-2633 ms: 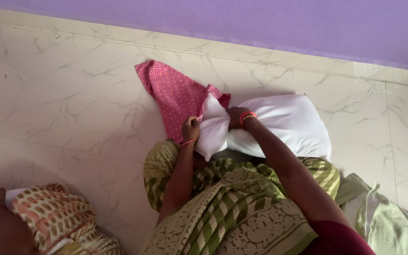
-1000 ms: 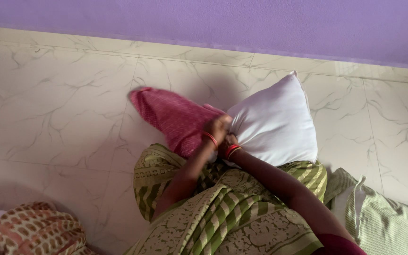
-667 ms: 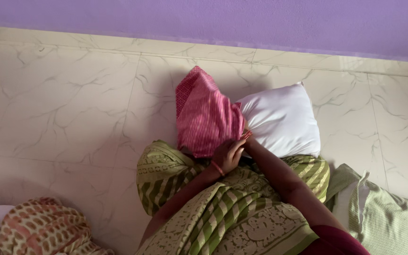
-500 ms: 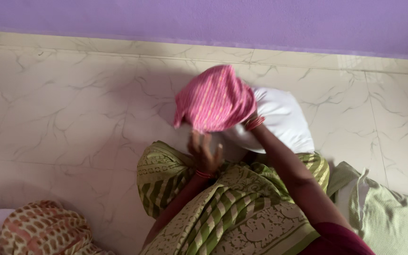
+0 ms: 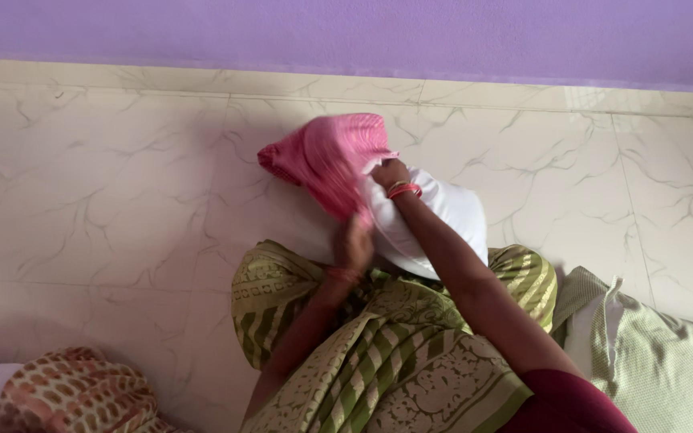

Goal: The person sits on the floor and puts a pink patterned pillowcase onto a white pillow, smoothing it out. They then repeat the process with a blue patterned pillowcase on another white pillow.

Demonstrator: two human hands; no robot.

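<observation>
A white pillow (image 5: 443,216) rests on my lap above the green striped cloth (image 5: 378,353) over my knees. A pink checked pillowcase (image 5: 326,156) is bunched over the pillow's left end. My right hand (image 5: 391,175) grips the pillowcase edge at the top of the pillow. My left hand (image 5: 353,244) is blurred, holding the lower edge of the pink pillowcase against the pillow.
I sit on a cream marble-patterned floor (image 5: 98,192) below a purple wall (image 5: 346,36). A pillow in a pale green case (image 5: 667,361) lies at the right. A brown spotted cushion (image 5: 74,393) on a white pillow lies at the bottom left.
The pillow was stood up and laid back down. The pink pillowcase went from flat on the floor to lifted and pulled over the pillow's left end.
</observation>
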